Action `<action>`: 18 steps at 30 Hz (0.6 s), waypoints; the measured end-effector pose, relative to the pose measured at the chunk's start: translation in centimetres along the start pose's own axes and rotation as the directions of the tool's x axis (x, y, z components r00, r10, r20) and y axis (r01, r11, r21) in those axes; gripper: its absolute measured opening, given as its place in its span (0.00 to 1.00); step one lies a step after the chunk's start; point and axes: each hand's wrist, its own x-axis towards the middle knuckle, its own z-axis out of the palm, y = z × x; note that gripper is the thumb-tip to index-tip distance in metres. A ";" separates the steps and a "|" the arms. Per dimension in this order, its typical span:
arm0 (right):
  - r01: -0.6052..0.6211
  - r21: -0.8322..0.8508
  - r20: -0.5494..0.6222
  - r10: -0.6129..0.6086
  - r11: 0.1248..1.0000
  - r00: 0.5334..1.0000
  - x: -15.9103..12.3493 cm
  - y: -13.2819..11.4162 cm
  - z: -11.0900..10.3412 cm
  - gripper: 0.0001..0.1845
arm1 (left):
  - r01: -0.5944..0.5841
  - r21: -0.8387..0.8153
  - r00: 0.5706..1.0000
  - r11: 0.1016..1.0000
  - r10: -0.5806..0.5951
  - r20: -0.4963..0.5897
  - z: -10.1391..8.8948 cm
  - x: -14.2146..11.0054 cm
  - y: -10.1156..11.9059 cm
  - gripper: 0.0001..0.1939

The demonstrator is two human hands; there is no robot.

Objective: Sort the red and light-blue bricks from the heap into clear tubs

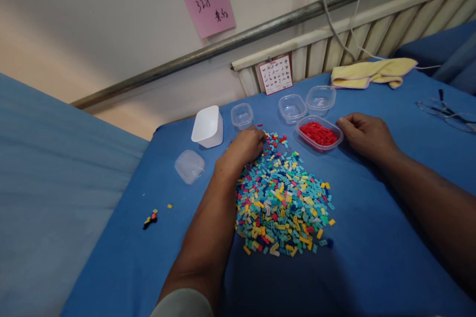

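Observation:
A large heap of small building bricks (pixel 282 198), mostly turquoise and yellow with some red, pink and dark blue, is spread over the blue tabletop. At its far left edge is my left hand (pixel 247 146), fingers curled down among the bricks; what they pinch, if anything, is hidden. Red bricks (pixel 319 133) fill a clear plastic container (pixel 308 144) just beyond the heap on the right. My right hand (pixel 366 133) is closed at this container's right rim, thumb and fingertips against it.
Along the back stand a white tub (pixel 207 128) and clear containers (pixel 242 116), (pixel 292 108), (pixel 321 99). A clear lid-like piece (pixel 189 166) and a few loose bricks (pixel 150 219) lie left. A yellow cloth (pixel 372 73) and glasses (pixel 448 111) lie right; a picture card (pixel 276 75) leans behind.

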 end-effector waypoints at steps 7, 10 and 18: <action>0.005 -0.003 -0.003 -0.005 1.000 1.000 0.0 0.1 0.0 0.19 | -0.064 -0.047 0.996 0.997 0.067 0.055 0.0 0.1 0.8 0.11; 0.007 0.001 -0.006 -0.007 1.000 1.000 0.0 0.2 0.1 0.19 | -0.073 -0.047 0.994 0.996 0.076 0.079 -0.2 0.0 1.0 0.09; 0.004 -0.001 -0.007 -0.004 1.000 1.000 -0.1 0.0 0.0 0.18 | -0.057 -0.113 0.987 0.992 0.073 0.141 -0.7 -0.5 1.6 0.10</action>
